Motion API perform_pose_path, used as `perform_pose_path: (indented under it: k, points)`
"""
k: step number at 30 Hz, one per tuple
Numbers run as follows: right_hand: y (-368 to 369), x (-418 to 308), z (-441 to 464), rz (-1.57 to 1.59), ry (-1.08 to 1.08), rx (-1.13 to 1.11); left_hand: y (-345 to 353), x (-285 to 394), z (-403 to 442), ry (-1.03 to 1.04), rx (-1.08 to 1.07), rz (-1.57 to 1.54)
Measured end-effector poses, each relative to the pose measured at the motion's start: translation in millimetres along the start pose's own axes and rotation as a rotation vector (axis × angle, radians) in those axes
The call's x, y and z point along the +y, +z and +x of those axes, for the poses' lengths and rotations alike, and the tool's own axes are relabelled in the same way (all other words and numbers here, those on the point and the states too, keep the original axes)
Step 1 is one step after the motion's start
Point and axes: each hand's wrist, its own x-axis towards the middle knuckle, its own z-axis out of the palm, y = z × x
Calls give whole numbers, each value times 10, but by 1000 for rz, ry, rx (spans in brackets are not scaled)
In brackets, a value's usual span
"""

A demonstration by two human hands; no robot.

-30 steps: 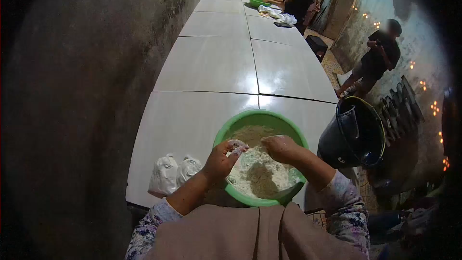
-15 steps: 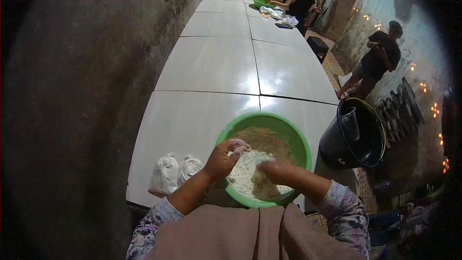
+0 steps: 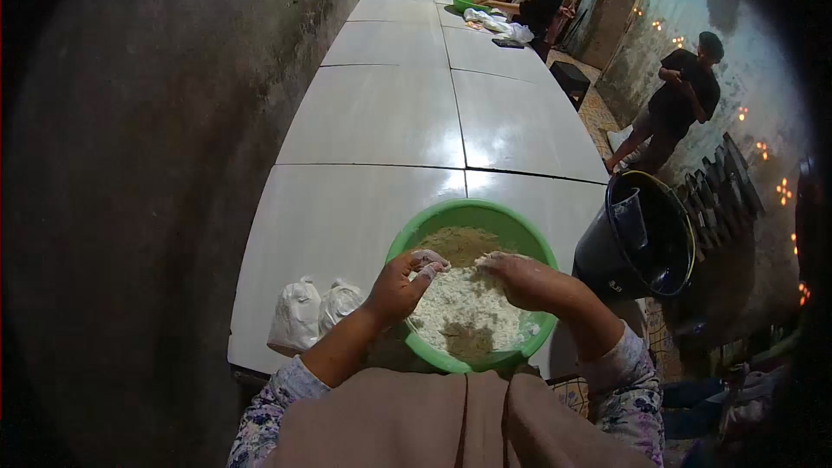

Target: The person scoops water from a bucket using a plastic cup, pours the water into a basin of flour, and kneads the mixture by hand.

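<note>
A green plastic basin (image 3: 539, 243) stands at my end of the table, with loose white flour (image 3: 464, 308) spread inside it. At the basin's left side is my left hand (image 3: 406, 282), its floury thumb and fingers drawn together in a pinch over the flour. My right hand (image 3: 524, 282) reaches in from the right, fingers curled down into the flour near the middle. What lies inside its grip is mostly hidden. Left of the basin sit two plastic bags of white powder (image 3: 296, 316), next to my left forearm.
A black bucket (image 3: 615, 251) with a scoop-like container (image 3: 629, 217) in it stands right of the basin. The white tiled table (image 3: 373, 113) runs away along the wall. At its far end a person works at another green basin (image 3: 469, 3); another person (image 3: 680, 91) stands at right.
My right hand has moved up and away from me in the basin, and the flour lies more heaped toward the middle. My left hand has stayed nearly still.
</note>
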Motion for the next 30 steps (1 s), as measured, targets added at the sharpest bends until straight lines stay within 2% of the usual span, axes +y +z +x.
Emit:
perform_pose_path:
  k: [2, 3, 7, 10, 11, 14, 15, 18, 19, 21, 22, 24, 26, 30]
  points:
    - [-42, -30, 5, -77, 133, -224, -3, 30, -7, -1, -1, 17]
    - [-79, -124, -14, -62, 236, -202, -5, 45, -8, -3, 0, 34]
    - [-40, -42, 36, -296, 219, -181, 3, -13, 0, 18, 2, 6]
    - [-86, -117, 24, -280, 242, -174, 8, -15, -7, 16, 14, 18]
    - [12, 83, -9, -159, 130, -179, 5, -5, -4, 15, 10, 9]
    - [269, 155, -87, -123, 122, -272, -16, -14, 4, 30, 2, 114]
    - [289, 19, -106, -172, 105, -373, -8, -8, -3, -11, -17, 22]
    - [596, -209, -120, -110, -97, -585, -16, 57, 9, -20, -39, 50]
    - [671, -152, -136, -109, -98, -583, 3, 1, 8, -9, -16, -18]
    - [874, 69, -98, -24, -335, -362, 0, 3, 17, -18, -16, -12]
    - [878, 118, -41, -302, -346, -437, -3, 15, 17, -26, -17, -12]
    - [886, 276, -7, -170, -277, -312, -2, 44, 21, -25, -23, 17]
    - [874, 538, 116, -153, 12, -235, 11, 52, 3, -39, -21, 14]
    - [398, 525, 247, -179, 135, -264, 5, 17, -5, -16, -17, 12]
